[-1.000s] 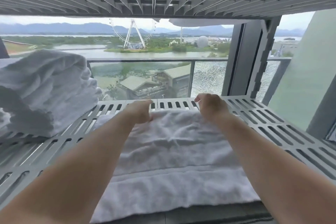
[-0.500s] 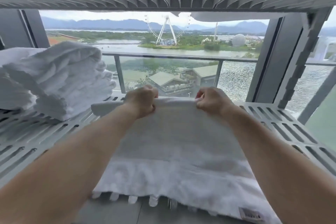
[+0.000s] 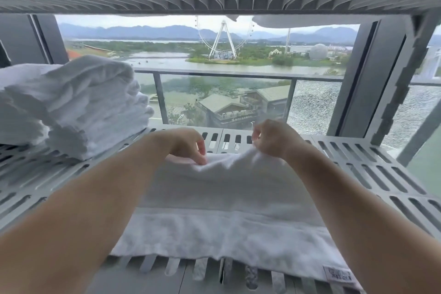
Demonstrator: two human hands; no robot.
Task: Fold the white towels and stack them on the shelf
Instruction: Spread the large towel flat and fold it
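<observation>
Spread across the lower middle of the frame on the slotted grey shelf [image 3: 358,157]: a white towel [image 3: 226,198], far edge raised a little off the slats. Pinched along that edge at centre frame by the left hand [image 3: 188,144] and the right hand [image 3: 269,138], fingers curled onto the cloth. At left, piled on the same shelf, folded towels [image 3: 78,102].
</observation>
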